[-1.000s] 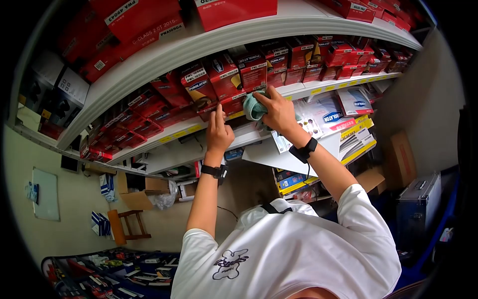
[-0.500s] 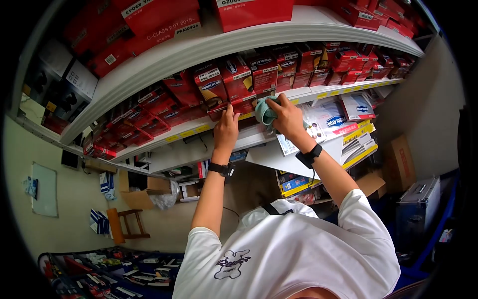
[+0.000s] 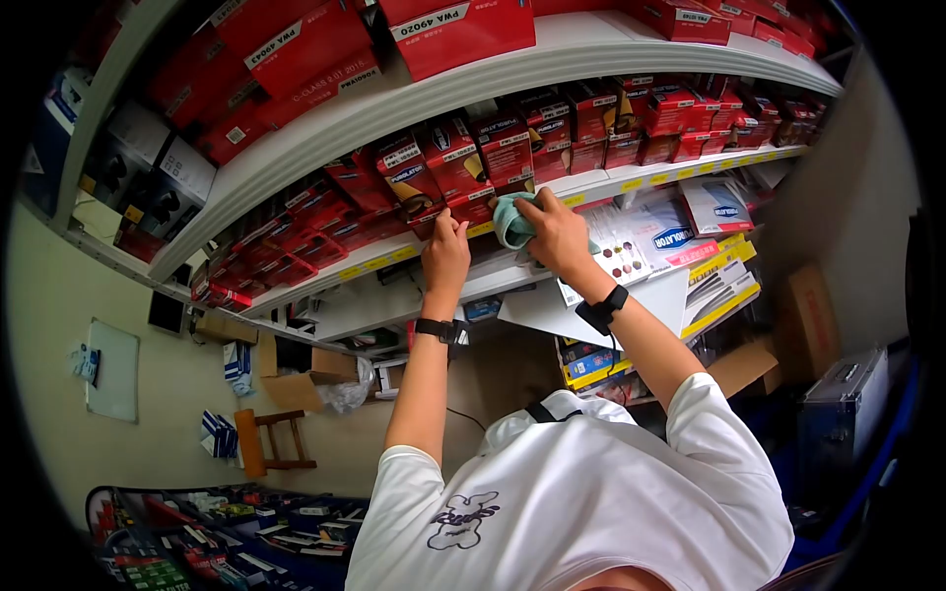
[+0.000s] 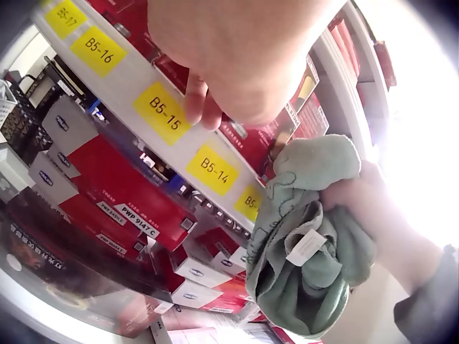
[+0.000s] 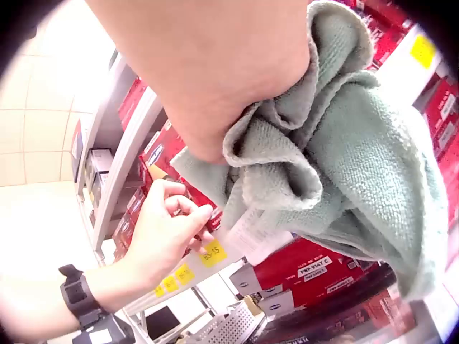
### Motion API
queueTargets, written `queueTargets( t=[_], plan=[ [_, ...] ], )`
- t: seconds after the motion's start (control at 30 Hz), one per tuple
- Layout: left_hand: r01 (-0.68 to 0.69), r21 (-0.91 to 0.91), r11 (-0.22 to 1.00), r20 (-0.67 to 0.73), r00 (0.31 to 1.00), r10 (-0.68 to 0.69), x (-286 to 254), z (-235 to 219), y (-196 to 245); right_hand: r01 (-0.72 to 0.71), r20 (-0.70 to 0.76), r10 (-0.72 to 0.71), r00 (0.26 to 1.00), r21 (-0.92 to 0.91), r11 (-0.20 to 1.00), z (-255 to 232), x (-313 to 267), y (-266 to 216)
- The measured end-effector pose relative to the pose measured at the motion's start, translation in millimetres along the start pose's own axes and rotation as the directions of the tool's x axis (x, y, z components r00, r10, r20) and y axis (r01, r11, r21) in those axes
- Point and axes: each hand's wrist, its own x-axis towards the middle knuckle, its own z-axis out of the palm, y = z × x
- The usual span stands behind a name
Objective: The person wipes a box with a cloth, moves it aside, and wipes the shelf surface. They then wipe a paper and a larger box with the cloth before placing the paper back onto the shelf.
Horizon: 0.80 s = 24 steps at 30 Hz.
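My right hand [image 3: 560, 236] grips a bunched pale green cloth [image 3: 514, 225] at the front edge of the middle shelf [image 3: 591, 183]. In the right wrist view the cloth [image 5: 373, 165] hangs in thick folds, and a white tag [image 4: 305, 247] on it shows in the left wrist view. To the left of the cloth, my left hand [image 3: 445, 258] is raised with fingertips at the lower front of the red Purolator boxes [image 3: 455, 163]. Its fingers look loosely curled in the right wrist view, close by the yellow shelf label [image 5: 214, 252], with nothing seen held.
Red boxes [image 3: 468, 39] line the upper shelf. Below the middle shelf lie white-and-red boxes [image 4: 122, 193] and a Purolator sheet [image 3: 670, 236]. A white board [image 3: 552, 310] juts out under the right forearm. Cardboard boxes [image 3: 301, 379] and a wooden stool [image 3: 271, 441] stand behind at left.
My left hand has moved right toward the cloth, and its fingers, straighter before, are more bent. My right hand still grips the cloth, slightly lower at the shelf edge. The head view has shifted a little.
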Motion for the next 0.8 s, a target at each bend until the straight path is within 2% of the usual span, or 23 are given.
queueTargets(
  t=[0.07,0.13,0.23,0.27,0.3,0.37,0.4,0.43,0.5,0.57,0.63,0.67,0.8],
  plan=[
    [0.023,0.011,1.0,0.027,0.999,-0.024,5.4,-7.6,2.3,0.066,-0.043,-0.064,0.997,0.05,0.997,-4.2,3.6,-10.5],
    [0.092,0.033,0.995,0.162,0.982,-0.096,9.8,-14.3,2.5,0.156,-0.073,-0.149,0.986,0.098,0.983,-8.4,9.5,-24.1],
    [0.077,0.074,0.994,0.196,0.977,-0.09,10.8,-24.5,8.0,0.204,-0.107,-0.191,0.976,0.125,0.971,3.9,20.0,-39.0],
    [0.162,0.052,0.985,0.272,0.947,-0.17,9.9,-29.7,8.9,0.186,-0.087,-0.175,0.981,0.132,0.974,13.7,19.5,-40.5],
    [0.165,0.064,0.984,0.275,0.945,-0.176,7.3,-33.9,8.8,0.184,-0.086,-0.173,0.981,0.145,0.972,18.8,14.3,-41.5],
    [-0.003,0.028,1.0,0.191,0.982,-0.002,8.8,-39.1,7.8,0.172,-0.053,-0.166,0.985,0.153,0.973,28.7,8.0,-40.6],
    [0.109,-0.016,0.994,0.262,0.96,-0.101,12.1,-42.9,9.7,0.216,-0.098,-0.203,0.974,0.146,0.965,45.8,0.9,-34.5],
    [0.113,-0.008,0.994,0.263,0.959,-0.107,13.8,-45.5,9.4,0.218,-0.096,-0.205,0.974,0.155,0.964,54.8,-5.6,-31.7],
    [0.143,-0.047,0.989,0.339,0.933,-0.119,17.9,-51.3,8.0,0.146,0.123,-0.159,0.98,0.11,0.983,60.6,-14.6,-31.8],
    [0.121,-0.032,0.992,0.325,0.94,-0.104,20.4,-54.8,8.8,0.142,0.102,-0.158,0.982,0.148,0.979,54.8,-13.9,-33.5],
    [0.102,-0.005,0.995,0.34,0.936,-0.095,19.9,-57.0,8.6,0.175,-0.086,-0.162,0.983,0.175,0.969,36.0,-2.7,-41.3],
    [-0.044,0.073,0.996,0.239,0.971,0.025,16.6,-57.8,9.5,0.146,-0.084,-0.133,0.988,0.178,0.973,22.3,3.0,-45.0],
    [0.005,0.03,1.0,0.255,0.967,-0.013,18.9,-53.3,7.7,0.084,-0.199,-0.056,0.978,0.133,0.988,11.0,17.0,-40.5]
  ],
)
